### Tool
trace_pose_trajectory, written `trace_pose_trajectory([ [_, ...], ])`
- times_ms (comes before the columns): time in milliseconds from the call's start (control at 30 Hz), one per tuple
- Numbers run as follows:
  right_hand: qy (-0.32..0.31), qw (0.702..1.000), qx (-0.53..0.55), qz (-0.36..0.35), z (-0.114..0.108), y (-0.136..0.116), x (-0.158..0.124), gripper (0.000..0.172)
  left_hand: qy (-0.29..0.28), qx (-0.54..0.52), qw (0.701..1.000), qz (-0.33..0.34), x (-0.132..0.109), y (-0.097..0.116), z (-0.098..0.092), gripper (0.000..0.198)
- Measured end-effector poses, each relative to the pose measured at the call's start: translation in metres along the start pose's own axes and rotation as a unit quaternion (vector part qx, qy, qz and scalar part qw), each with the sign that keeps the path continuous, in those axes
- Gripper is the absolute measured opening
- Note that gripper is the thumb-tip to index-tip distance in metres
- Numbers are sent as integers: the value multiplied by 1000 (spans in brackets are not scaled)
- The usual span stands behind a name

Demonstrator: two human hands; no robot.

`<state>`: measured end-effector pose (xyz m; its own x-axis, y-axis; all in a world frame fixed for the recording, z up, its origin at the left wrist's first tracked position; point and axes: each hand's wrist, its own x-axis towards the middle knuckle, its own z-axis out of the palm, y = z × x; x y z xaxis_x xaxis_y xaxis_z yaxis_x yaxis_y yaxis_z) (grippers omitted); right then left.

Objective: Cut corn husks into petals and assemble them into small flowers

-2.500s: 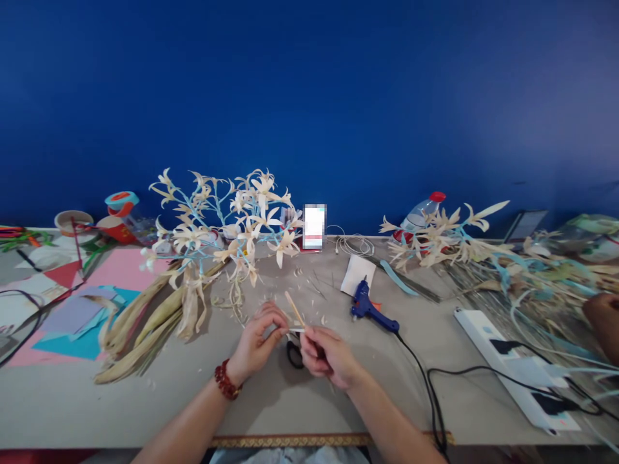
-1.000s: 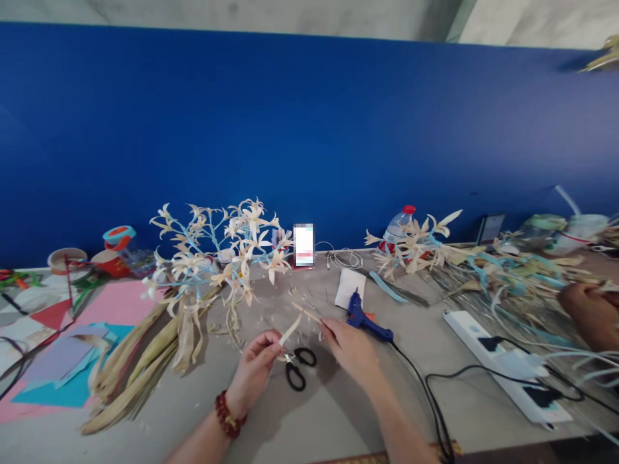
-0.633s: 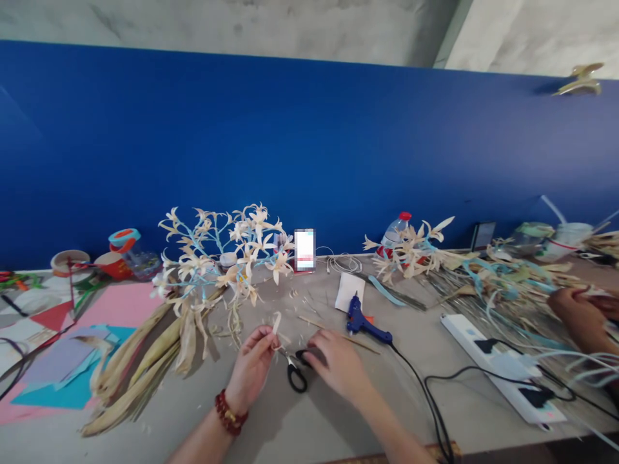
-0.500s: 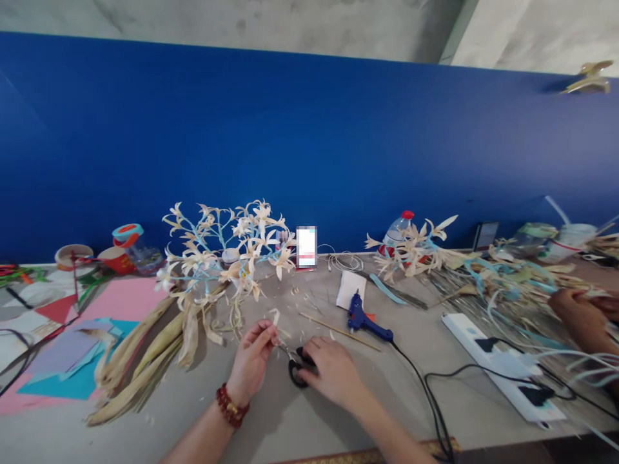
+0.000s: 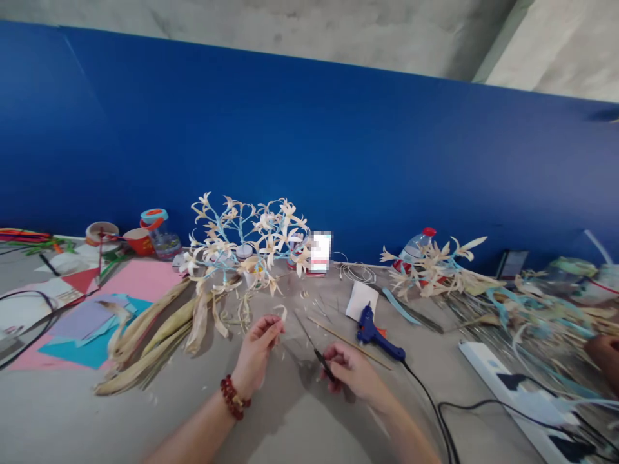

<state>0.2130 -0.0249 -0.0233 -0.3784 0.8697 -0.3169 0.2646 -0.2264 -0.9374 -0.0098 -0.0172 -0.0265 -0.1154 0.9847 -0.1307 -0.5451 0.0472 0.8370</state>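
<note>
left hand (image 5: 258, 340) pinches a small pale husk strip (image 5: 282, 312) at its fingertips, just above the table (image 5: 290, 432). right hand (image 5: 351, 370) grasps the scissors (image 5: 314, 345) by the handles, blades pointing up toward the strip but not touching it. looks like a trimming step to me: i'd keep the strip taut, bring the blades in slow, and snip clear of the fingers. the stick (image 5: 348, 335) lies loose beside the glue gun (image 5: 377, 330).
</note>
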Motion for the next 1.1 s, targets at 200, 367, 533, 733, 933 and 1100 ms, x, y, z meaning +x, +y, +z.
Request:
trace_pose_trajectory([
  [200,0,991,124,-41,9,-8,6,45,-21,-49,998,-13,1,2,-1,35],
  [367,-3,994,90,-56,26,-6,19,51,-24,-69,997,3,-1,8,2,38],
  [533,-36,997,52,-51,35,3,18,55,1,-120,993,9,-1,11,3,39],
  [733,-40,992,37,-110,41,15,14,58,22,-165,986,12,-3,12,9,34],
  [933,-46,990,38,-127,49,16,13,57,8,-116,993,12,-9,5,15,28],
  [1100,-41,992,42,-116,49,9,11,60,7,-81,997,7,-11,0,15,29],
])
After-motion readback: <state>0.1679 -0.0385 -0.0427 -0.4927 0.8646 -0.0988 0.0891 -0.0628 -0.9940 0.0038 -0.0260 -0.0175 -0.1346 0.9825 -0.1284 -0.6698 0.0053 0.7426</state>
